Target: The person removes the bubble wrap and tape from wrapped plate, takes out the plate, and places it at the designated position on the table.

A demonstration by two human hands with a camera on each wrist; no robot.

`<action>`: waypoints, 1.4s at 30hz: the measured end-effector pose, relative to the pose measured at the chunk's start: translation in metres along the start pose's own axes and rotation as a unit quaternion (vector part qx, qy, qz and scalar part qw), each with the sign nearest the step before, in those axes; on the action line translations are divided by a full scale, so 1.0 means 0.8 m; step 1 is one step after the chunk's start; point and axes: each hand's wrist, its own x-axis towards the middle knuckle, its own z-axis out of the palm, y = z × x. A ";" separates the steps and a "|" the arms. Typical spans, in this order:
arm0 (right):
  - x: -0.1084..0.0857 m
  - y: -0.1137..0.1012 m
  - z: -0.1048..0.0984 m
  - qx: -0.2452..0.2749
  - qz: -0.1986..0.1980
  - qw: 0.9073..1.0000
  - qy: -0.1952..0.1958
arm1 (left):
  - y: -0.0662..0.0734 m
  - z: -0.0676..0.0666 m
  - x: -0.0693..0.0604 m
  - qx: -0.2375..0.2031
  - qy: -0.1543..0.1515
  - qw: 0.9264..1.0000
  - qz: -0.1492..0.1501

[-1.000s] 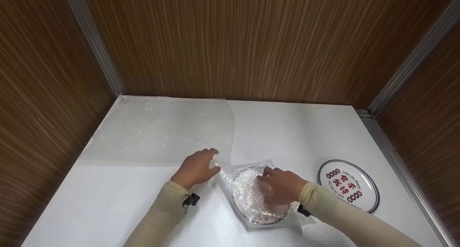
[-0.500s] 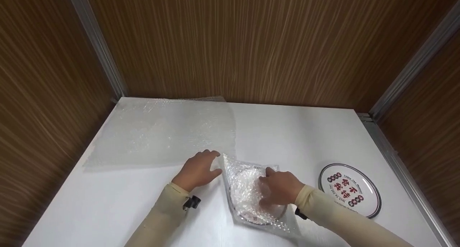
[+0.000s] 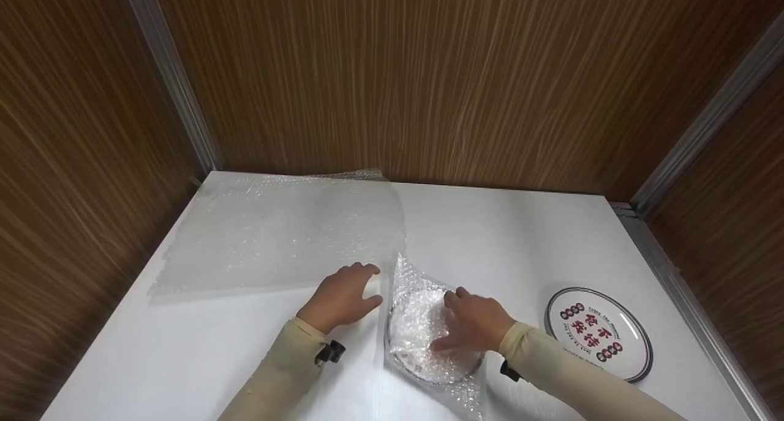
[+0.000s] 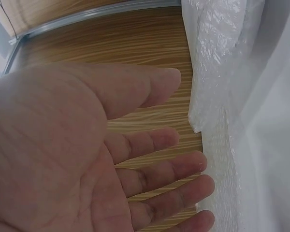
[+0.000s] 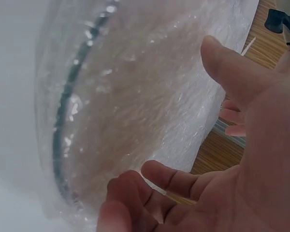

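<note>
A plate in bubble wrap (image 3: 413,326) lies near the front middle of the table, its dark rim showing through the plastic. My right hand (image 3: 481,323) is over the right side of this bundle. In the right wrist view its thumb stands apart, and the bent fingers (image 5: 130,193) come against the wrap without a visible pinch. To the bundle's left, my left hand (image 3: 340,297) hovers palm inward, fingers spread and holding nothing. The left wrist view shows that hand's relaxed fingers (image 4: 169,166) beside the wrap's edge (image 4: 215,72).
A bare white plate (image 3: 576,332) with a dark rim and red lettering lies at the right, near my right forearm. Flat bubble wrap sheeting (image 3: 275,237) covers the table's back left. Wood-grain panels (image 3: 392,78) enclose the back and sides of the white table (image 3: 508,243).
The wrapped plate has turned clockwise under my right hand, its wrap corner swinging up and away from my left hand. The left hand stays spread in nearly the same place.
</note>
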 end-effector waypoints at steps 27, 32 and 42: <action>-0.043 0.080 -0.012 0.033 -0.164 0.986 0.006 | 0.145 0.042 0.010 0.158 -0.052 0.968 0.187; -0.038 0.075 -0.011 0.051 -0.162 0.985 -0.004 | 0.158 0.075 0.018 0.224 -0.086 0.952 0.191; -0.038 0.076 -0.011 0.063 -0.166 0.984 -0.022 | 0.161 0.103 0.026 0.227 -0.116 0.951 0.176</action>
